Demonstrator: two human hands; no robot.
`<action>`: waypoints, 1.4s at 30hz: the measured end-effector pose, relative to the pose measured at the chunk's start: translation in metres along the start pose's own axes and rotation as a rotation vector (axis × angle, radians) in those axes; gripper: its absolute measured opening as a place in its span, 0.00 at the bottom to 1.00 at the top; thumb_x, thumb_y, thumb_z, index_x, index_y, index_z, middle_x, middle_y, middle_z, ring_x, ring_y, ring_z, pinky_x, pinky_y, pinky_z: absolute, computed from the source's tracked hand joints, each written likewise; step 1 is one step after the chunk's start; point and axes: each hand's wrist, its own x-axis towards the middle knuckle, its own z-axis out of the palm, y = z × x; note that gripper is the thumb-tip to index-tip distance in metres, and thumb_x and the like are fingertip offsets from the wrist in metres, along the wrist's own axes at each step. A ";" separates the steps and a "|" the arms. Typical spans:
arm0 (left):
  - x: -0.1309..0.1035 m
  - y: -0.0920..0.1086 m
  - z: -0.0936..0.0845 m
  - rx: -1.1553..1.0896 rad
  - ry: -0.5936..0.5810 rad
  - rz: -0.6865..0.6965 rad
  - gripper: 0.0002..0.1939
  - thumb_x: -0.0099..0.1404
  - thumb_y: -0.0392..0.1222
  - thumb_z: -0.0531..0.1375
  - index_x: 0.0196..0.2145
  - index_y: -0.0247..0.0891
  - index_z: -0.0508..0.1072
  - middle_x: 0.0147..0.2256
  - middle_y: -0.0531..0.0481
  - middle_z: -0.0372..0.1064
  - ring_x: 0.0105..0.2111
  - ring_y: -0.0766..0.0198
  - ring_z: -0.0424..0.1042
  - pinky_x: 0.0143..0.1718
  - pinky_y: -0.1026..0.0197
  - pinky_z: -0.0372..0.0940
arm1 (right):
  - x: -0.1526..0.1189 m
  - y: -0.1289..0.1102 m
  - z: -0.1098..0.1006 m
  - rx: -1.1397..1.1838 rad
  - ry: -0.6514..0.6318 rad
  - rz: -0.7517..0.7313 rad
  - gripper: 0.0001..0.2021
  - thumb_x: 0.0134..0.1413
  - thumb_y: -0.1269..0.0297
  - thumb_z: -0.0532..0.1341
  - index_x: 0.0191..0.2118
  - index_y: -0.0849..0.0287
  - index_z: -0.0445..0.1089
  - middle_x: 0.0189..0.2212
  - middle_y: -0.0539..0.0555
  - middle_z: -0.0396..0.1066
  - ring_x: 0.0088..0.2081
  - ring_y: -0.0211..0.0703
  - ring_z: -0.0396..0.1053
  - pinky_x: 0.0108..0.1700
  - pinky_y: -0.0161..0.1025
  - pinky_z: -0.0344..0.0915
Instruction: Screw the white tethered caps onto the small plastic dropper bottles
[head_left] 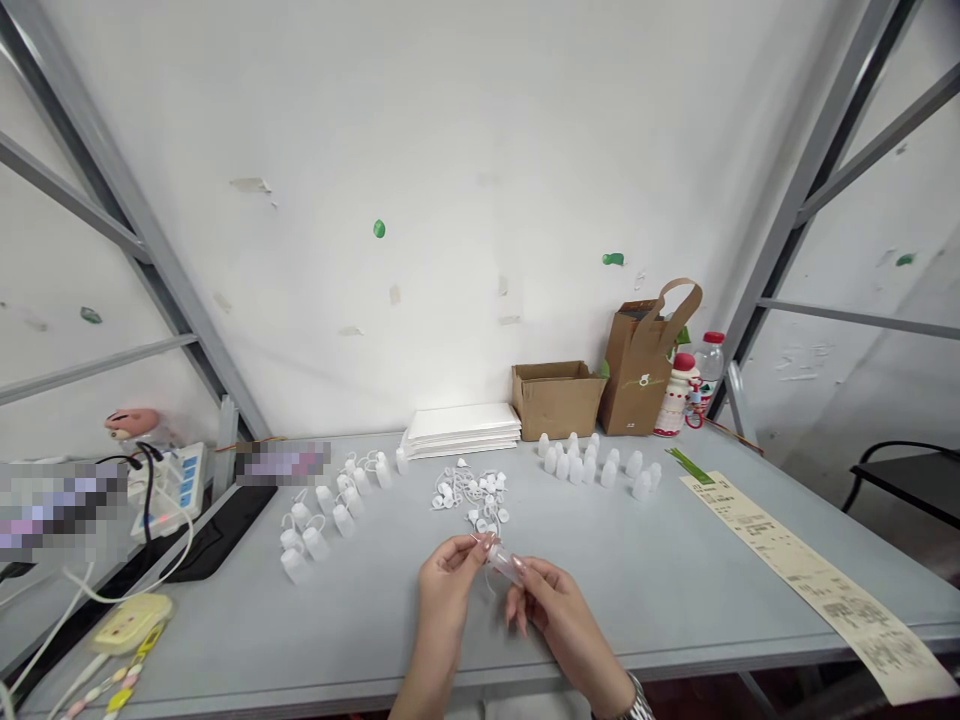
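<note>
Both hands are meeting over the near middle of the grey table (675,590). The right hand (559,615) is pinching a small clear bottle (504,563) between thumb and fingers, closed on it, tilting its mouth toward the left. The left hand (444,580) is closing its fingertips on something tiny at the bottle's mouth, likely a white cap, though it is too small to tell for sure.

Just beyond the grip a loose heap of white caps (472,495) is lying on the table. Further off to the left of the grip, a curved row of capped bottles (330,510) is standing; further off to the right, a cluster of bottles (596,465) is standing upright. Well beyond the grip, an open cardboard box (556,398) is sitting by the wall beside a stack of white sheets (463,428); its contents are not showing. A brown paper bag (641,365) is standing next to it, something green peeking out.
</note>
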 end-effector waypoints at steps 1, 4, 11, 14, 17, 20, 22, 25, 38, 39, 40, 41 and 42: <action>0.000 0.000 0.000 -0.001 0.000 0.003 0.13 0.41 0.48 0.68 0.22 0.35 0.76 0.28 0.44 0.78 0.34 0.55 0.74 0.38 0.58 0.65 | 0.000 0.001 0.000 -0.024 0.014 -0.015 0.20 0.44 0.48 0.64 0.28 0.64 0.69 0.15 0.49 0.69 0.15 0.29 0.59 0.20 0.28 0.55; 0.001 -0.002 -0.001 -0.009 -0.022 0.008 0.13 0.42 0.48 0.68 0.22 0.35 0.76 0.29 0.44 0.78 0.35 0.54 0.74 0.39 0.58 0.64 | 0.001 0.003 -0.001 -0.079 0.047 -0.054 0.19 0.39 0.50 0.67 0.28 0.63 0.68 0.16 0.47 0.69 0.15 0.29 0.60 0.21 0.28 0.56; 0.001 -0.002 -0.004 -0.018 -0.134 0.011 0.14 0.45 0.48 0.66 0.26 0.35 0.76 0.31 0.41 0.78 0.39 0.53 0.73 0.44 0.57 0.63 | -0.001 0.011 0.005 -0.175 0.057 -0.047 0.24 0.44 0.41 0.59 0.21 0.62 0.64 0.09 0.46 0.64 0.10 0.30 0.56 0.14 0.28 0.51; 0.000 -0.003 -0.004 -0.009 -0.134 0.027 0.14 0.47 0.49 0.65 0.27 0.35 0.76 0.33 0.41 0.78 0.40 0.54 0.73 0.45 0.56 0.63 | -0.003 0.011 0.008 -0.221 0.079 -0.073 0.25 0.45 0.40 0.57 0.24 0.62 0.67 0.09 0.46 0.64 0.11 0.31 0.57 0.15 0.29 0.53; -0.001 -0.002 -0.002 0.036 -0.123 0.042 0.14 0.48 0.49 0.64 0.28 0.36 0.76 0.34 0.41 0.78 0.40 0.53 0.73 0.44 0.55 0.64 | -0.005 0.009 0.009 -0.249 0.118 -0.141 0.22 0.45 0.44 0.60 0.30 0.62 0.71 0.15 0.48 0.67 0.16 0.34 0.61 0.21 0.31 0.59; -0.002 0.000 -0.003 0.137 -0.148 0.058 0.14 0.45 0.48 0.65 0.28 0.36 0.77 0.34 0.41 0.78 0.38 0.51 0.74 0.42 0.55 0.65 | -0.007 0.007 0.006 -0.272 0.192 -0.199 0.20 0.43 0.48 0.64 0.34 0.61 0.74 0.20 0.50 0.70 0.22 0.38 0.64 0.26 0.34 0.62; -0.004 0.002 -0.006 0.219 -0.171 0.067 0.12 0.43 0.45 0.67 0.25 0.36 0.78 0.31 0.41 0.78 0.36 0.50 0.74 0.42 0.54 0.65 | -0.008 0.007 0.004 -0.284 0.243 -0.212 0.20 0.42 0.49 0.65 0.37 0.60 0.75 0.25 0.53 0.73 0.26 0.41 0.66 0.30 0.36 0.64; -0.005 0.005 -0.012 0.325 -0.183 0.088 0.05 0.43 0.41 0.66 0.20 0.38 0.78 0.31 0.42 0.78 0.36 0.50 0.73 0.43 0.54 0.63 | -0.008 0.009 0.001 -0.322 0.274 -0.210 0.19 0.41 0.52 0.66 0.40 0.57 0.76 0.35 0.56 0.75 0.32 0.45 0.67 0.36 0.38 0.64; -0.020 0.022 -0.023 0.625 -0.123 0.257 0.08 0.51 0.44 0.60 0.17 0.42 0.72 0.30 0.46 0.70 0.35 0.54 0.70 0.36 0.57 0.63 | -0.010 0.020 0.001 -0.513 0.276 -0.392 0.15 0.45 0.55 0.65 0.41 0.52 0.76 0.31 0.55 0.75 0.34 0.47 0.70 0.36 0.38 0.67; -0.021 0.023 -0.023 0.621 -0.116 0.264 0.09 0.51 0.45 0.60 0.17 0.42 0.72 0.30 0.46 0.70 0.35 0.54 0.70 0.35 0.57 0.63 | -0.010 0.021 0.002 -0.520 0.277 -0.412 0.15 0.45 0.56 0.65 0.41 0.52 0.76 0.31 0.56 0.75 0.33 0.47 0.70 0.36 0.38 0.67; -0.022 0.024 -0.024 0.614 -0.111 0.269 0.09 0.51 0.46 0.61 0.18 0.41 0.72 0.29 0.46 0.69 0.34 0.54 0.69 0.35 0.58 0.63 | -0.011 0.021 0.002 -0.522 0.275 -0.425 0.14 0.46 0.56 0.65 0.41 0.52 0.76 0.31 0.56 0.75 0.34 0.47 0.70 0.37 0.38 0.67; -0.023 0.025 -0.024 0.605 -0.112 0.269 0.10 0.50 0.48 0.61 0.18 0.41 0.73 0.29 0.46 0.70 0.34 0.55 0.69 0.35 0.59 0.63 | -0.011 0.021 0.003 -0.521 0.277 -0.429 0.14 0.45 0.57 0.65 0.41 0.52 0.76 0.31 0.56 0.75 0.34 0.47 0.70 0.37 0.38 0.67; -0.022 0.025 -0.024 0.594 -0.122 0.262 0.11 0.50 0.49 0.61 0.17 0.41 0.73 0.29 0.46 0.70 0.34 0.55 0.69 0.34 0.59 0.63 | -0.011 0.020 0.003 -0.516 0.285 -0.423 0.14 0.45 0.57 0.65 0.40 0.52 0.77 0.32 0.56 0.75 0.34 0.47 0.71 0.38 0.38 0.67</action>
